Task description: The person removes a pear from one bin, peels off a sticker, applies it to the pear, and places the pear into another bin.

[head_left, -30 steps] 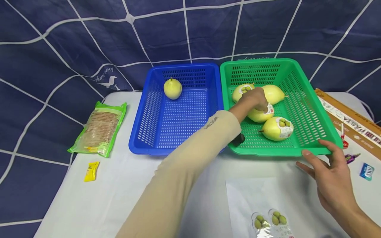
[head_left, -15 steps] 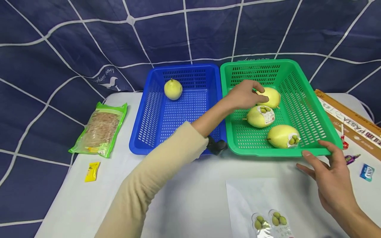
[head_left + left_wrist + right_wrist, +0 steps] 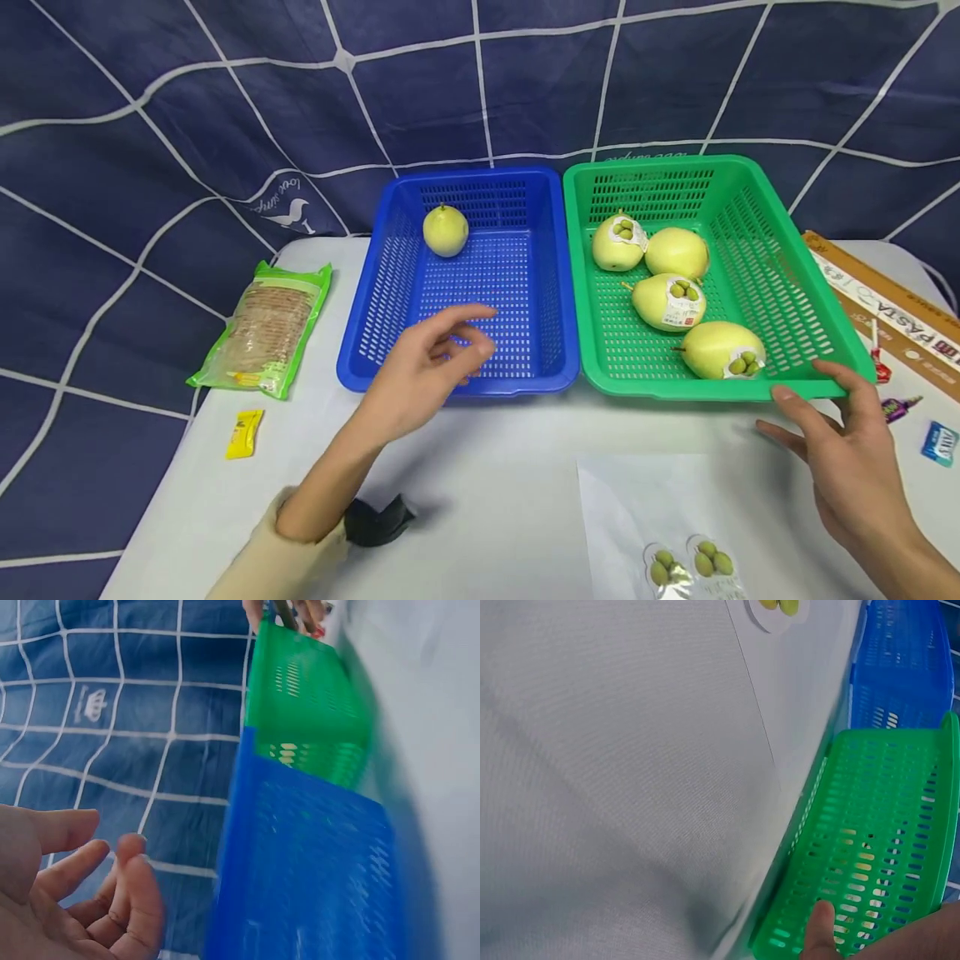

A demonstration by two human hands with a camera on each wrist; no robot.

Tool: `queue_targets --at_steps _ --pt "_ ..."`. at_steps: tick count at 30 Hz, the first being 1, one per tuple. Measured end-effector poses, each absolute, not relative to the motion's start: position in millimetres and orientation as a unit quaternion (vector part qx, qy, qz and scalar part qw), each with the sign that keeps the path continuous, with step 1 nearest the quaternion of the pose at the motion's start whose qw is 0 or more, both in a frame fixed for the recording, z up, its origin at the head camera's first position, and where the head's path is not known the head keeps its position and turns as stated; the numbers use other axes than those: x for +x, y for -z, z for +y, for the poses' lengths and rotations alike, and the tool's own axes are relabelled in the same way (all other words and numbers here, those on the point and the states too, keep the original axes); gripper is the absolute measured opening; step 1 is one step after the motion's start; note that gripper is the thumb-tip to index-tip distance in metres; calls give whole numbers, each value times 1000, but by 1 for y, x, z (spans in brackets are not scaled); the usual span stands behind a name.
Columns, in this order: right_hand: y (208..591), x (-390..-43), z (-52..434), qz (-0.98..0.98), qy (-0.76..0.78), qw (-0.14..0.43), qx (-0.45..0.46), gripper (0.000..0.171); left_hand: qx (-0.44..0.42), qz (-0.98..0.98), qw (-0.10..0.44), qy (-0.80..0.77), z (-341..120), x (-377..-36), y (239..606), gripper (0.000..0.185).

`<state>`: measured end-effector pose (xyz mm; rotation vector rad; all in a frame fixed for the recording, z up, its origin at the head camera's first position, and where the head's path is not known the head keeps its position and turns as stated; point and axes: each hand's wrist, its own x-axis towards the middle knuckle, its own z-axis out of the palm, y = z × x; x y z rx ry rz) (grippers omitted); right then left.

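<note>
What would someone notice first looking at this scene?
Two baskets side by side: the green basket on the right holds four pears, the blue basket one pear. The left hand hovers empty at the blue basket's front rim; the right hand touches the green basket's near corner.

Green basket (image 3: 787,275): moulded plastic, perforated walls and floor, slight sheen on the rim. Blue basket (image 3: 390,275), just left of the green basket: same perforated plastic, semi-glossy. Pears (image 3: 675,254) inside the green basket: smooth, waxy yellow-green skin, three bearing glossy printed paper stickers. Single pear (image 3: 446,231) in the blue basket: matt, unlabelled skin. Table (image 3: 510,500) in front of the green basket: covered in matt, finely woven white cloth. Sticker sheet (image 3: 637,517) near the basket's front rim: smooth, shiny backing paper. Cracker pack (image 3: 262,329), far left of the green basket: glossy crinkled plastic film. Backdrop (image 3: 225,100) behind: soft matt fabric.
</note>
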<state>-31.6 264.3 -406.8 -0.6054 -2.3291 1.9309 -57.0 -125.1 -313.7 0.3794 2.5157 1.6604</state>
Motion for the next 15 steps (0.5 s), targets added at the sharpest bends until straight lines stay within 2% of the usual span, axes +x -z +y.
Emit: queue_targets --at_steps 8,11,15 --pt "407 -29 266 -738 -647 33 -191 60 -37 848 29 -528 -187 9 348 40" --pt "407 -29 265 -739 -645 32 -193 61 -71 847 8 -526 -199 17 362 44" --pt "406 -28 265 -736 -649 32 -191 60 -78 848 -48 -521 -205 16 379 41"
